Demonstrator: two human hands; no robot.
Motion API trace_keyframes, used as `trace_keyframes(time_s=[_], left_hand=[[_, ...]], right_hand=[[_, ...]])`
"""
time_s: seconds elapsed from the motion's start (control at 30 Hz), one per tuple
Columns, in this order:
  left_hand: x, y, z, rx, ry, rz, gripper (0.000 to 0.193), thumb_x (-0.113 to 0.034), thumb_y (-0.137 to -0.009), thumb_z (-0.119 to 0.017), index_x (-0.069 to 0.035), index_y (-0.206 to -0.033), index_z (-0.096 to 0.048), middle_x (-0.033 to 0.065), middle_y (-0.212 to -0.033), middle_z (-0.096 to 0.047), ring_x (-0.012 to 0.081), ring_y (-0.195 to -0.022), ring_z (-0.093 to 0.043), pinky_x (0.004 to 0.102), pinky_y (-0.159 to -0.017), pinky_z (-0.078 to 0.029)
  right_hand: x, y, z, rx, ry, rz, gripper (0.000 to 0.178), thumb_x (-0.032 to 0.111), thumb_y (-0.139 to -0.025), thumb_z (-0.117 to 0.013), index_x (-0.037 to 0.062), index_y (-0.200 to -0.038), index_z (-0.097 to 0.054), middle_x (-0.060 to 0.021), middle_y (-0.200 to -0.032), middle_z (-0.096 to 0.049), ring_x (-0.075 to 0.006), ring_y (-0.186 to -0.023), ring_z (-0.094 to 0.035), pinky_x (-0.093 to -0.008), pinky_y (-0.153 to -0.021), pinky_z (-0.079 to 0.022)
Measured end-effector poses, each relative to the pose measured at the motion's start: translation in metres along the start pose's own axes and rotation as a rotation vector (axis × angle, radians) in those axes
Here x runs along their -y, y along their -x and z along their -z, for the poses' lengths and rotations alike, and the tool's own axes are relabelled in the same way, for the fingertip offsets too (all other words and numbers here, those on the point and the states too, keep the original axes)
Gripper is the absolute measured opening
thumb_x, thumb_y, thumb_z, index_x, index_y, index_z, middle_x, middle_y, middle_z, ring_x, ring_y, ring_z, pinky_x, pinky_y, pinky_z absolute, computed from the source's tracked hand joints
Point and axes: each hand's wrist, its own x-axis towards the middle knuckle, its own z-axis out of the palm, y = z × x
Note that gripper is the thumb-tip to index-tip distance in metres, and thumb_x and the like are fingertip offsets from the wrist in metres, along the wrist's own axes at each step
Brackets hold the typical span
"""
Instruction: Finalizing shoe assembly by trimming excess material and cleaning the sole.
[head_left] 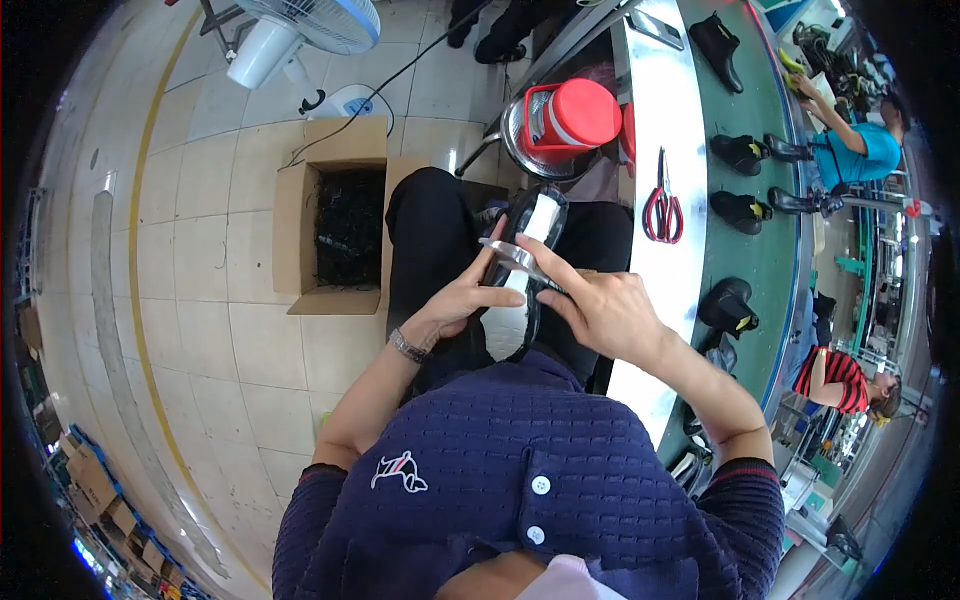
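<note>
A black shoe (503, 335) lies sole up across my lap, toe and heel in line away from me, with a white area along its sole. My left hand (458, 300) is closed round the shoe's left side, its thumb resting over the sole. My right hand (612, 308) grips a flat, shiny metal blade (512, 256) that lies slantwise across the middle of the sole. One right fingertip reaches over the blade. The blade's end in my right hand is hidden by the fingers.
To my left stands an open cardboard box (290, 230) holding black scraps. On my right, red-handled scissors (662, 215) and a phone (656, 29) lie on a metal bench (655, 110). Beyond it, black shoes (738, 153) line a green belt. A red-lidded jug (580, 112) and a fan (310, 25) stand ahead.
</note>
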Motion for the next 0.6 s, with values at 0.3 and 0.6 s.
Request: trace_keyframes(time_s=[0.3,0.6], left_hand=[[0.041,0.016,0.006,0.106,0.217,-0.154,0.077,-0.055,-0.095,-0.042,-0.027,-0.153,0.001,0.0071,-0.158,-0.012,0.0208,-0.142,-0.02,0.0388,-0.114,-0.021],[0.031,0.031,-0.017,0.046,0.297,-0.076,0.074,-0.044,-0.097,-0.047,-0.025,-0.153,-0.002,0.0071,-0.157,-0.015,0.0223,-0.141,-0.023,0.0383,-0.114,-0.025]], right_hand=[[0.005,0.032,-0.015,0.117,-0.072,-0.003,0.063,0.022,-0.091,-0.058,0.0351,-0.146,-0.029,-0.0148,-0.079,-0.064,-0.0285,-0.059,-0.066,-0.0369,-0.054,-0.055],[0.017,0.039,-0.051,-0.118,0.075,0.121,0.068,0.009,-0.089,-0.055,0.0492,-0.14,-0.034,-0.011,-0.082,-0.059,-0.0215,-0.06,-0.062,-0.0316,-0.053,-0.055]])
